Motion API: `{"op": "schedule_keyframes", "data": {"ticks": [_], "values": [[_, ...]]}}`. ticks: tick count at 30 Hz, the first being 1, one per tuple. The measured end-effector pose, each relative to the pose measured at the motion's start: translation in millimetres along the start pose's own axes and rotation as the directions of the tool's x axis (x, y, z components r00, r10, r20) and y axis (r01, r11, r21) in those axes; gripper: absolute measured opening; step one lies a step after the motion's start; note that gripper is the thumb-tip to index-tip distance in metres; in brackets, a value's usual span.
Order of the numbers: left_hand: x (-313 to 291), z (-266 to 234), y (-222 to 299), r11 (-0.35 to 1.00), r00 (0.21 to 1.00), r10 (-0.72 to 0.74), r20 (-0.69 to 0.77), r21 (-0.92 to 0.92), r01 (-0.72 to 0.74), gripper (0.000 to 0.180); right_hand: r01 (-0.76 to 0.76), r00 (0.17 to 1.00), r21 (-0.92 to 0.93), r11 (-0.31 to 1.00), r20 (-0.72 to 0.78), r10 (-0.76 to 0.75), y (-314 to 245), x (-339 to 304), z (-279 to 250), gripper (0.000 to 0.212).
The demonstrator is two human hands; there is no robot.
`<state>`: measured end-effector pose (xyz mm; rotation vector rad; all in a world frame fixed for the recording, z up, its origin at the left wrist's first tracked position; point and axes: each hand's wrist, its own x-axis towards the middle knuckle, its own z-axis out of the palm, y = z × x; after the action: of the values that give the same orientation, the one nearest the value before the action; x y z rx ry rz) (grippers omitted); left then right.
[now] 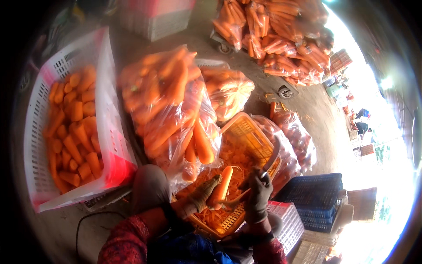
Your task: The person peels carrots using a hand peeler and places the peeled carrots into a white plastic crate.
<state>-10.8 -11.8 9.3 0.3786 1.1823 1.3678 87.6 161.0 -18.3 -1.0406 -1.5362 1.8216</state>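
My left hand (198, 198), in a worn glove, is closed round the lower part of a peeled orange carrot (224, 178), which points up and away from me. Just right of it, my gloved right hand (257, 196) grips a knife (272, 159) with its curved blade sticking up. A brownish piece, too blurred to name, reaches from the right hand toward the carrot's lower end. Beneath both hands stands a yellow plastic crate (252, 127) with orange peelings (235, 154) in it.
At left is a white and pink crate (115, 132) of cut carrots (72, 132). Clear bags of carrots (169, 105) stand ahead. More bagged carrots (281, 39) are piled on a wheeled cart (285, 92). Blue crates (307, 193) and a pink-white crate (285, 220) sit at right.
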Motion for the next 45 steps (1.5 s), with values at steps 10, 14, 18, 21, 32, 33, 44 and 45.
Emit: {"op": "schedule_keyframes", "data": {"ticks": [10, 14, 18, 21, 32, 33, 44, 45], "values": [[37, -11, -47, 0.933, 0.994, 0.069, 0.09, -0.357, -0.033, 0.035, 0.246, 0.964, -0.151, 0.957, -0.066, -0.258, 8, 84, -25, 0.015], [31, -9, -40, 0.939, 0.996, 0.04, 0.085, -0.344, -0.008, 0.042, 0.337, 0.912, -0.336, 0.88, -0.116, -0.393, -21, 105, -35, 0.019], [85, -16, -114, 0.668, 0.999, 0.044, 0.018, -0.744, -0.016, 0.043, 0.054, 0.992, -0.084, 0.995, 0.117, -0.044, 0, 28, -3, 0.017], [148, -34, -206, 0.343, 0.936, 0.114, 0.334, -0.897, 0.278, 0.044, -0.023, 0.994, -0.016, 1.0, 0.11, 0.025, 31, 18, -2, 0.016], [110, -24, -137, 0.027, 0.95, -0.028, 0.31, -0.95, 0.31, 0.037, 0.094, 0.994, -0.169, 0.981, 0.076, -0.082, 11, 39, -20, 0.019], [131, -27, -170, 0.236, 0.969, 0.0, 0.249, -0.941, 0.242, 0.04, -0.013, 0.998, -0.085, 0.996, 0.065, 0.019, 22, 16, -8, 0.021], [114, -14, -142, 0.593, 0.994, 0.016, 0.111, -0.801, 0.08, 0.038, 0.235, 0.968, -0.214, 0.948, -0.04, -0.248, -5, 65, -23, 0.011], [115, -12, -142, 0.602, 0.998, 0.021, 0.059, -0.798, 0.035, 0.037, 0.162, 0.986, -0.194, 0.968, 0.007, -0.164, 1, 45, -15, 0.014]]}}
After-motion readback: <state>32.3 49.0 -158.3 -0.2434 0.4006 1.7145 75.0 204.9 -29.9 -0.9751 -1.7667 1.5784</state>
